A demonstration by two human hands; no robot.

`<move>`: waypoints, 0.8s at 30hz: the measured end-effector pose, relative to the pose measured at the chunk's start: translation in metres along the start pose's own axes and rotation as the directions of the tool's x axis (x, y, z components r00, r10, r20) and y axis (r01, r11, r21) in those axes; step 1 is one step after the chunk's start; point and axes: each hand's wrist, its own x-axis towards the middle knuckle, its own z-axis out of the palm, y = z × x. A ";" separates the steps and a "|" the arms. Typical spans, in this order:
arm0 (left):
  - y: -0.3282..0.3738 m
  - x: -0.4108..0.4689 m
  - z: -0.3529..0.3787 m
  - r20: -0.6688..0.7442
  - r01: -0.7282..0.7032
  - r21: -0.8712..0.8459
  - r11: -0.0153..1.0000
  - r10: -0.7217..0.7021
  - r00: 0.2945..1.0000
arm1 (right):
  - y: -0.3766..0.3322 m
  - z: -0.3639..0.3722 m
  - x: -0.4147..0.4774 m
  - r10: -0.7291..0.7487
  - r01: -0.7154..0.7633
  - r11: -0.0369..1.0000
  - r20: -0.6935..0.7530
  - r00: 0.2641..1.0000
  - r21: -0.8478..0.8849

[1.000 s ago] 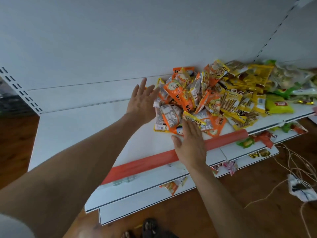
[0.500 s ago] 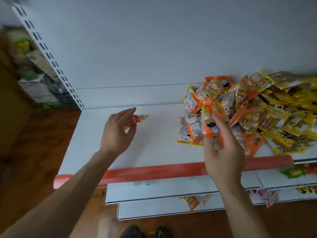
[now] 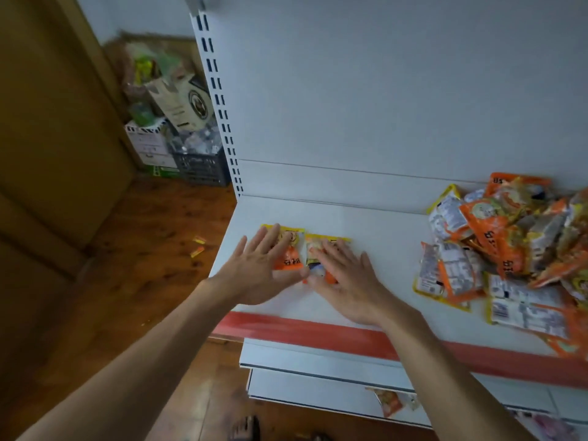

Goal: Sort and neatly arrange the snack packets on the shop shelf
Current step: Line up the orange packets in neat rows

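As both palms come flat onto the deck, the start of a row is on show at the far left end of the white metal shelf. The left hand lies wide, fingers straight and fanned, on a small orange-and-yellow foil snack packet. The right hand is just as flat, fingers straight, over a second orange-and-yellow packet just beside the first. Neither hand grips anything; both are pressing.

Why flat palms? My read is that puffy foil springs up and slides, so pressing smooths each packet and lets them be nudged edge to edge. They look to touch or very nearly so, yellow bands pointing toward the pale back panel, printed fronts up. Starting at the end by the slotted upright makes sense: it gives a square corner to line up against and leaves bare shelf to the right for more.

Well apart on the right sits the jumbled heap of orange, yellow and white packets, some face down, overlapping every way, a few reaching toward the red edge strip. Two laid, a heap to go: I'd call this the very beginning.
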 end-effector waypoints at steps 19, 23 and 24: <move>-0.038 0.031 -0.013 -0.101 -0.237 0.092 0.967 0.246 0.964 | -0.045 0.016 0.071 0.220 -0.235 0.970 -0.180 0.959 -0.066; -0.041 0.010 -0.007 -0.384 -0.199 0.061 0.978 0.207 0.900 | -0.044 0.006 0.055 0.078 -0.094 0.995 -0.430 0.899 -0.015; -0.042 0.005 -0.001 -0.379 -0.227 0.073 0.971 0.237 0.895 | -0.043 0.011 0.047 0.003 -0.051 0.996 -0.528 0.849 -0.075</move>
